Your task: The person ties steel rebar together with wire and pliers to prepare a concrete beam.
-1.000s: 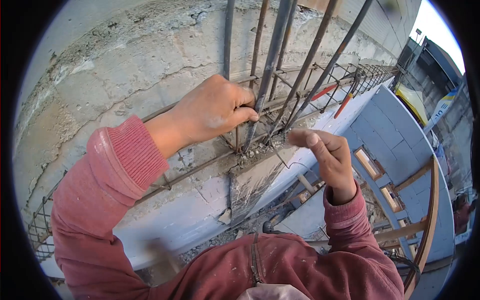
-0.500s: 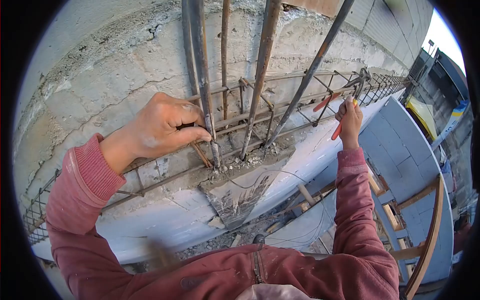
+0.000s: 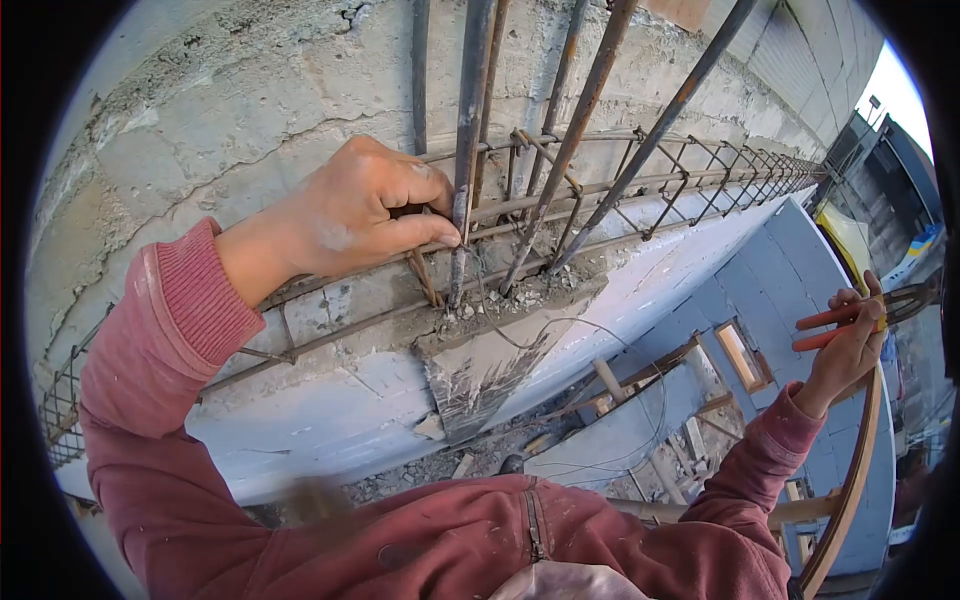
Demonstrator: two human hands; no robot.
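Note:
My left hand (image 3: 370,205) is closed in a pinch at a vertical rebar (image 3: 468,110), thumb and forefinger against its lower part. A thin tie wire (image 3: 575,319) runs from these fingertips and loops to the right, down over the concrete edge. Out at the right, my right hand (image 3: 848,345) grips pincers (image 3: 822,330) by their orange-red handles. Their metal jaws (image 3: 908,302) point right, away from the rebar, and are apart. Horizontal bars and stirrups of a rebar cage (image 3: 690,182) pass behind the uprights.
Several more upright bars (image 3: 590,100) stand right of my left hand. A rough concrete wall (image 3: 250,120) rises behind. Broken concrete bits (image 3: 510,298) lie at the bar bases. Below are grey curved panels (image 3: 790,270), a curved wooden piece (image 3: 858,490) and rubble.
My right hand has swung right and down with the pincers, away from the rebar cage. The left hand stays at the same upright bar while the view has shifted.

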